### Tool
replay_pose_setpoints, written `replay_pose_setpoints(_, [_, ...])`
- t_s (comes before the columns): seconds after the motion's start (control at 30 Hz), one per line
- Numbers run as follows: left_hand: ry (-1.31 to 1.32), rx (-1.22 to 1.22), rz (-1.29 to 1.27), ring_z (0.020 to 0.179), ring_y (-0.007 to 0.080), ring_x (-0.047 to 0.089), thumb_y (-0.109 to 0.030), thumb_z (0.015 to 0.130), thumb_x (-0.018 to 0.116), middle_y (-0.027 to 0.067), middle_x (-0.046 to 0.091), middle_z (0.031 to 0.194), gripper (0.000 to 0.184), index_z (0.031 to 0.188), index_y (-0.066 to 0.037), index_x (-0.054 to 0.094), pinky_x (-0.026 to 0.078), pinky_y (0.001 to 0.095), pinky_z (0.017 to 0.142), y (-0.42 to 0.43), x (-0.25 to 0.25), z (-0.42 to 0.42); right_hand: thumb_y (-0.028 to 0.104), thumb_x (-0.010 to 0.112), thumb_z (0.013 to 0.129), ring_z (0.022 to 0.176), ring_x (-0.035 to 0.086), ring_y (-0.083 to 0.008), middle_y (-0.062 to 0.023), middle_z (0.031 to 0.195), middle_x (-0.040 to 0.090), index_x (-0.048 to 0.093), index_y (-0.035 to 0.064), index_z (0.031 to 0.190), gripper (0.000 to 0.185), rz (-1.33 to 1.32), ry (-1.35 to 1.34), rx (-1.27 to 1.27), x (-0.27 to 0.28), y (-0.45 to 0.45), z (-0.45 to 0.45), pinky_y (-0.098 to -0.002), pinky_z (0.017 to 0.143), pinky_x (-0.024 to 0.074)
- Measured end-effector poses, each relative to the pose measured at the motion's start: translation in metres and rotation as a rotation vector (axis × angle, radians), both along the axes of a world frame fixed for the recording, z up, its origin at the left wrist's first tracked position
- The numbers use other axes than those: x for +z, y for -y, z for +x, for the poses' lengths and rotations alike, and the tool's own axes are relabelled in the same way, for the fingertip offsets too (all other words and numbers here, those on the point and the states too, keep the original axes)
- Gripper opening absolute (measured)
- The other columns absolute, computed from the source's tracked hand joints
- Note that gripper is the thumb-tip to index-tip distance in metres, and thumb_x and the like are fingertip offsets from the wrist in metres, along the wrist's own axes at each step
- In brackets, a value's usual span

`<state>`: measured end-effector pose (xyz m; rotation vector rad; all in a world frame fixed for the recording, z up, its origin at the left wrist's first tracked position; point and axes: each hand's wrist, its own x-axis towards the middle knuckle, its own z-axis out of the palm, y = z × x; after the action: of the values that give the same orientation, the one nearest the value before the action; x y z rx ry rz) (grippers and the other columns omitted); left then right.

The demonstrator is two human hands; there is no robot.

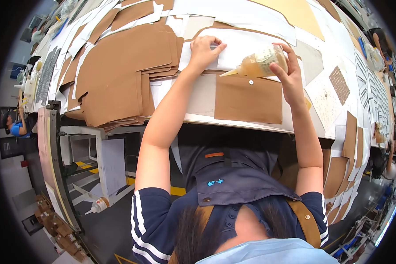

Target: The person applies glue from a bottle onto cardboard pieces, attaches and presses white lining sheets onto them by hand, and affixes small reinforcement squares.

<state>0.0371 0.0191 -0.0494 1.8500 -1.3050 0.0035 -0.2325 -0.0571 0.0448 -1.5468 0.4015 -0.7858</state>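
Observation:
My right hand (287,70) is wrapped round a clear squeeze bottle (262,62) of yellowish liquid, tilted so its pointed nozzle faces left and slightly down. Below the nozzle lies a brown rectangular piece (248,100) with a small white round thing (251,82) near its upper edge. My left hand (205,50) rests on a white sheet (238,44) with a brown border, its fingers curled and thumb near the index finger. Whether anything small is between those fingers is hidden. A large stack of brown pieces (123,66) lies to the left of my left arm.
More brown and white pieces (343,163) hang at the table's right edge. A patterned brown piece (339,85) lies on the right. Another bottle (100,205) is below the table at left. Co-workers (18,127) are at the far left and far right.

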Motion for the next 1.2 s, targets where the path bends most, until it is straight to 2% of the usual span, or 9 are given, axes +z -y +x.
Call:
replay_pose_setpoints(0.07, [-0.006, -0.001, 0.008, 0.100, 0.0284, 0.064, -0.041, 0.086, 0.077, 0.0093, 0.075, 0.096, 0.032, 0.090, -0.009, 0.077, 0.046, 0.0440, 0.092, 0.000, 0.002, -0.001, 0.022, 0.079, 0.092, 0.106, 0.065, -0.0133, -0.0077, 0.114, 0.065, 0.050, 0.0059, 0.139, 0.058, -0.027, -0.019, -0.009, -0.005, 0.000, 0.009, -0.0282, 0.091, 0.0529])
replay_pose_setpoints(0.17, [-0.056, -0.016, -0.017, 0.109, 0.0283, 0.058, -0.039, 0.085, 0.077, 0.0034, 0.073, 0.094, 0.026, 0.089, -0.013, 0.077, 0.034, 0.0452, 0.102, 0.004, -0.006, -0.001, 0.026, 0.079, 0.092, 0.106, 0.065, -0.0141, -0.0081, 0.113, 0.066, 0.051, 0.0057, 0.139, 0.058, -0.065, -0.066, -0.052, -0.010, 0.002, 0.016, -0.0291, 0.091, 0.0529])
replay_pose_setpoints(0.27, [-0.054, -0.038, -0.027, 0.110, 0.0278, 0.057, -0.039, 0.086, 0.076, 0.0024, 0.073, 0.094, 0.026, 0.089, -0.013, 0.077, 0.033, 0.0450, 0.103, 0.006, -0.008, 0.001, 0.029, 0.079, 0.092, 0.106, 0.065, -0.0149, -0.0088, 0.111, 0.067, 0.052, 0.0047, 0.138, 0.059, -0.091, -0.093, -0.106, -0.014, 0.003, 0.019, -0.0301, 0.093, 0.0524])
replay_pose_setpoints(0.43, [-0.030, -0.014, -0.033, 0.111, 0.0278, 0.056, -0.038, 0.086, 0.076, 0.0019, 0.073, 0.095, 0.025, 0.089, -0.014, 0.077, 0.033, 0.0455, 0.103, 0.006, -0.009, -0.002, 0.030, 0.078, 0.093, 0.107, 0.065, -0.0155, -0.0093, 0.112, 0.068, 0.053, 0.0032, 0.137, 0.057, -0.111, -0.071, -0.135, -0.015, 0.005, 0.021, -0.0307, 0.095, 0.0512])
replay_pose_setpoints(1.07, [-0.023, -0.023, -0.020, 0.113, 0.0276, 0.055, -0.038, 0.087, 0.075, 0.0024, 0.074, 0.096, 0.024, 0.090, -0.014, 0.078, 0.033, 0.0447, 0.104, 0.006, -0.009, -0.001, 0.025, 0.075, 0.093, 0.109, 0.060, -0.0145, -0.0032, 0.112, 0.062, 0.056, 0.0138, 0.138, 0.050, -0.201, -0.062, -0.039, -0.012, 0.004, 0.021, -0.0303, 0.095, 0.0511])
replay_pose_setpoints(1.2, [0.014, -0.011, 0.012, 0.111, 0.0291, 0.059, -0.042, 0.088, 0.073, 0.0054, 0.074, 0.100, 0.032, 0.094, -0.011, 0.077, 0.037, 0.0462, 0.104, 0.005, -0.005, -0.001, 0.025, 0.075, 0.093, 0.107, 0.059, -0.0142, -0.0029, 0.111, 0.062, 0.057, 0.0139, 0.138, 0.050, -0.214, -0.047, -0.024, -0.013, 0.006, 0.021, -0.0300, 0.094, 0.0501])
